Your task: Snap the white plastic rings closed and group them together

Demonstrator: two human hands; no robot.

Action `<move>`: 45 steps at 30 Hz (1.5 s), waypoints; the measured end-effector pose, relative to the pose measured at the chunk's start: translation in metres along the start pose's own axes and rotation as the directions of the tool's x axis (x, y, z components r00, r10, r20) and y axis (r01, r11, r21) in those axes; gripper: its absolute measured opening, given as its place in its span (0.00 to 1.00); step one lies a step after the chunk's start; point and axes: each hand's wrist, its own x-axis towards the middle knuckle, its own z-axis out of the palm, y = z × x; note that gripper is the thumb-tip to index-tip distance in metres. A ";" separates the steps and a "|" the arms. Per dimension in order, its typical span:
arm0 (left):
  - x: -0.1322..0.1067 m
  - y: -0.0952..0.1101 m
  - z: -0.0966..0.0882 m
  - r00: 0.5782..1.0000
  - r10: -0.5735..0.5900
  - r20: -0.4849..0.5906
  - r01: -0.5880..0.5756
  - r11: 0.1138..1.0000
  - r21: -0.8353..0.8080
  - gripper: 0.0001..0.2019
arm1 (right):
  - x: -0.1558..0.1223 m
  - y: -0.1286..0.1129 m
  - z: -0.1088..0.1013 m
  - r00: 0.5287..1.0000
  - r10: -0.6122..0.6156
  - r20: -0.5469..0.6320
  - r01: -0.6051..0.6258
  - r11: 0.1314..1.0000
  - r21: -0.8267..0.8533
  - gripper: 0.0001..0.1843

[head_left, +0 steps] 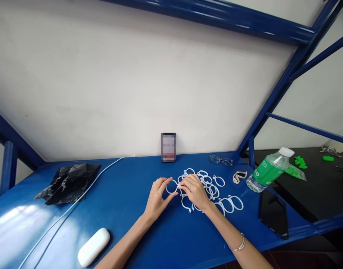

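Observation:
Between my two hands is a white plastic ring (171, 192) with a small clasp-like end, much like a curtain ring. My left hand (157, 198) grips its left side between thumb and fingers. At the ring's right edge, my right hand (194, 190) pinches the small end with its fingertips. Under and around my right hand lies a loose pile of several similar white rings (213, 191), some overlapping. A few of them are partly hidden by that hand.
A phone (168, 148) leans against the wall. Glasses (221, 160), a beige band (239, 177), a water bottle (270, 171) and a black phone (273, 213) lie right. A black plastic bag (67, 183), a pale cable (84, 195) and a white case (93, 247) lie left on the blue table (137, 239).

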 end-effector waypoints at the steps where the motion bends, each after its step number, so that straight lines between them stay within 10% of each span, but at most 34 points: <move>1: 0.000 0.000 0.000 1.000 -0.001 0.002 0.001 1.000 0.001 0.21 | 0.000 0.000 0.000 1.000 0.000 -0.002 0.000 1.000 0.005 0.08; 45: 0.001 0.003 -0.006 0.997 0.076 0.022 -0.077 0.996 0.054 0.22 | -0.002 -0.001 0.002 0.999 0.011 -0.033 -0.009 0.997 0.075 0.11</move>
